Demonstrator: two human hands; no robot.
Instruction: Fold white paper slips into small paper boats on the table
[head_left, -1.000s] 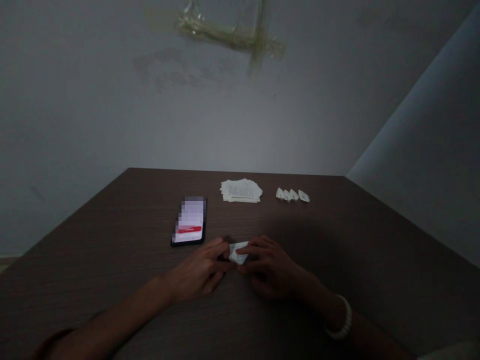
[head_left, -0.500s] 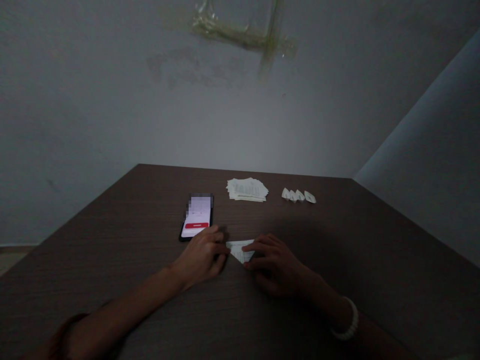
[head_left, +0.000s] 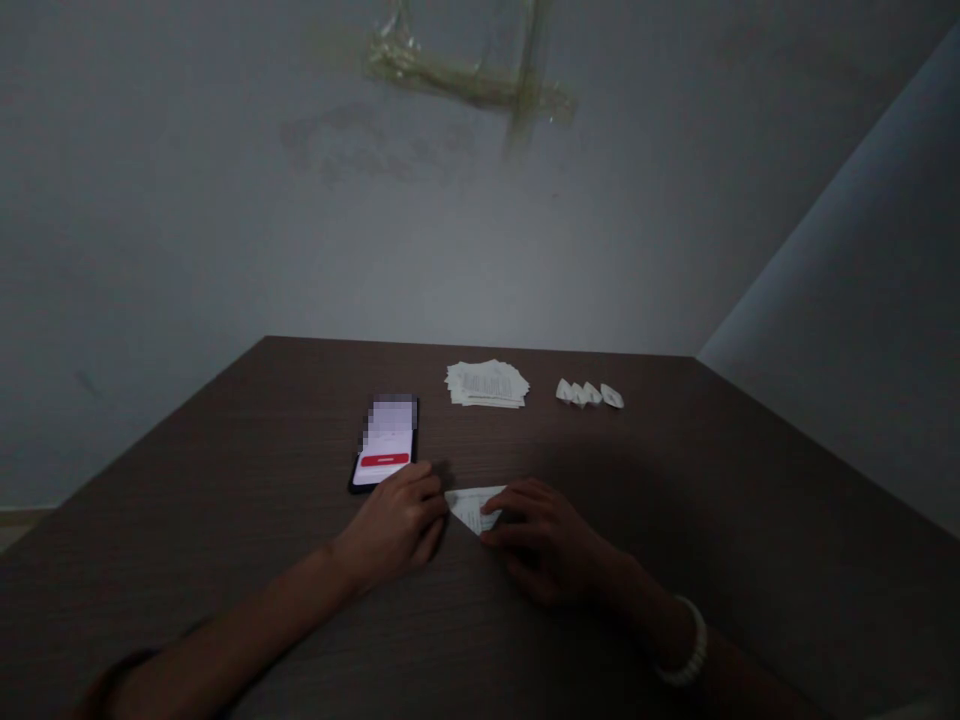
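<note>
A small folded paper [head_left: 466,508], white with faint printed lines, lies on the table between my hands. It forms a downward-pointing triangle with a straight upper edge. My left hand [head_left: 397,525] is closed at the paper's left corner, its curled fingertips pinching that end. From the right, my right hand [head_left: 551,540] has bent fingers on the paper, with the index fingertip pressing its face and the thumb near the lower point. That hand covers the paper's right end.
Just beyond my left hand lies a lit phone [head_left: 386,440] with a red bar on its screen. A pile of printed paper sheets [head_left: 487,384] sits farther back. Several small folded paper pieces [head_left: 590,393] stand in a row to its right. A wall [head_left: 480,250] rises behind the table [head_left: 247,440].
The view has shifted slightly, so everything on the table appears a little lower and more to the left. Both hands remain at the folded paper; its shape looks much the same.
</note>
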